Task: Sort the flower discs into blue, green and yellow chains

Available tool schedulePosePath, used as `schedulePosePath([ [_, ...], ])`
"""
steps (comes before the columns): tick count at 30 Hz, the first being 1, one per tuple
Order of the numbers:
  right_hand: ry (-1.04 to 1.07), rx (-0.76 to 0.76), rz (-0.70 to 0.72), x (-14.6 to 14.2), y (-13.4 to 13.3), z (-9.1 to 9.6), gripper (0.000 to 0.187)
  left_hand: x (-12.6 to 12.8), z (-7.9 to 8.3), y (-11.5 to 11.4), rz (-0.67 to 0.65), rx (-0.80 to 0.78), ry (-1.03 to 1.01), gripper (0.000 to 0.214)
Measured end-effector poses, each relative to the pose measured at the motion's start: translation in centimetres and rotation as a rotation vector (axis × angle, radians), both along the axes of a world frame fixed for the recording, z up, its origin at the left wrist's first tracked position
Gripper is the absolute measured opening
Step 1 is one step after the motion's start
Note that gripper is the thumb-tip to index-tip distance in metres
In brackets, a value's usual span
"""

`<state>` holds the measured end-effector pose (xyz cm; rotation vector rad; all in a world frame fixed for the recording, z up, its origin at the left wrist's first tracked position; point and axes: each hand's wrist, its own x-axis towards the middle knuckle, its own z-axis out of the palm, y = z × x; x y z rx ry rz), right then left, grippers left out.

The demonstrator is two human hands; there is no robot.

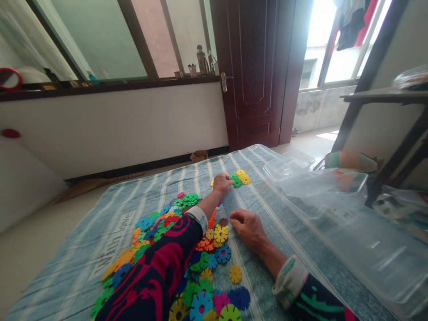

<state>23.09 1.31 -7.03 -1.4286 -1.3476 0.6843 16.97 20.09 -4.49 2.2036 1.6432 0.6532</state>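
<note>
My left hand reaches to the far part of the bed, fingers pinched together beside a green notched plastic disc. What it pinches, if anything, is hidden. Yellow discs lie just right of the green one, and a bit of yellow peeks out left of the hand. Closer to me, my right hand hovers low over the cloth with its fingers curled closed; I cannot make out anything in them. A brown disc and a yellow flower-shaped disc are nearest to it. My left sleeve covers part of the colourful disc pile.
A blue striped cloth covers the bed. Clear plastic boxes stand along its right side, with a lid-like clear tray farther back. Beyond are a dark red door and a shelf at right.
</note>
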Motion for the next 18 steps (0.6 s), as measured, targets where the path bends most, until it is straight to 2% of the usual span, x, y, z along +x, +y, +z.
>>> schedulePosePath([
  [7,-0.003,0.006,0.005,0.0,0.1,-0.1,0.013,0.3,-0.3,-1.6,-0.025,0.043,0.07,0.012],
  [14,-0.004,0.004,0.004,0.0,0.1,-0.2,0.014,0.7,-0.4,-1.8,-0.02,0.054,0.082,0.012],
  [18,-0.013,0.001,0.008,0.1,0.0,-0.1,0.014,0.4,0.1,-2.0,-0.058,0.036,0.063,0.013],
])
